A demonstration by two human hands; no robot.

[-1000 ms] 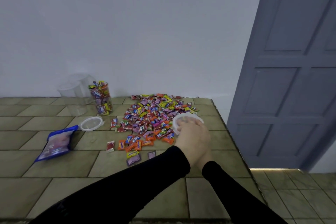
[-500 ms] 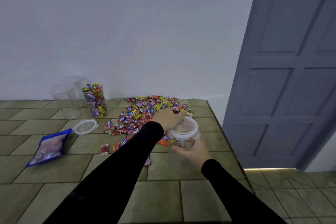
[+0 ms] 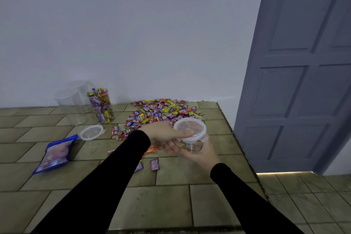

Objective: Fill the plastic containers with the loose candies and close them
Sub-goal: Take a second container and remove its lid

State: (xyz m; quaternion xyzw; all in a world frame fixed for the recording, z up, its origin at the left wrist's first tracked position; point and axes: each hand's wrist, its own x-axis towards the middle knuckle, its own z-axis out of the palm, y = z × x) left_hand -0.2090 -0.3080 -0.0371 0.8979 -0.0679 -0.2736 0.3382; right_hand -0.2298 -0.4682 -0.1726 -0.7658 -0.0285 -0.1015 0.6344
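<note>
Head view: both hands hold one small clear container (image 3: 191, 145) above the tiled surface (image 3: 171, 205), near its right edge. Right hand (image 3: 202, 155) cups the body from below, fingers curled round it, likely to steady it. Left hand (image 3: 167, 137) grips the lid (image 3: 190, 129) at its near rim, thumb on the lid's edge, probably working it. Whether the lid is seated: cannot tell. Loose candies (image 3: 161, 113) lie piled just behind the hands. Filled open jar (image 3: 100, 105) stands by the wall beside two empty jars (image 3: 71, 105); a spare lid (image 3: 92, 132) lies in front, ready for it
</note>
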